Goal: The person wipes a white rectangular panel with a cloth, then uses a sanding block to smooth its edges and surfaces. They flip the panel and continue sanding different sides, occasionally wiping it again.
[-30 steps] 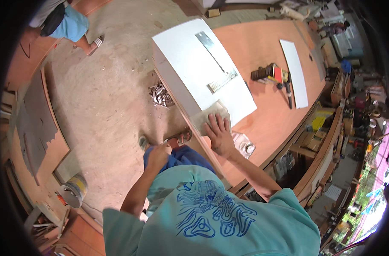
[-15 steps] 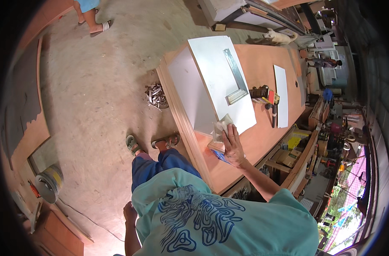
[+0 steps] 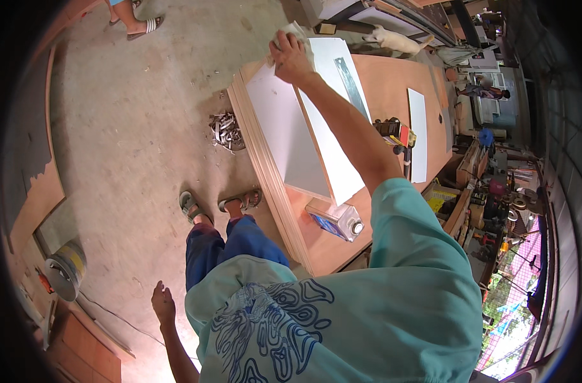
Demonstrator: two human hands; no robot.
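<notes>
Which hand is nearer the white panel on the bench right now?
Right. The right hand presses a pale cloth onto the far end of the white panel. The left hand hangs down by the person's side, off the bench.

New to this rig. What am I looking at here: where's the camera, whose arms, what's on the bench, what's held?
There is no machine: a person works with bare hands. The single picture comes from a wide fisheye camera on that person's head, looking down, so straight edges bend near the rim. The right hand is stretched far forward, pressing a crumpled pale cloth onto a flat white rectangular panel. The panel lies on a long brown plywood workbench. The left hand hangs empty at the person's side. Also on the bench: a rectangular metal can with a round cap, a long metal ruler, a narrow white strip and a power tool.
</notes>
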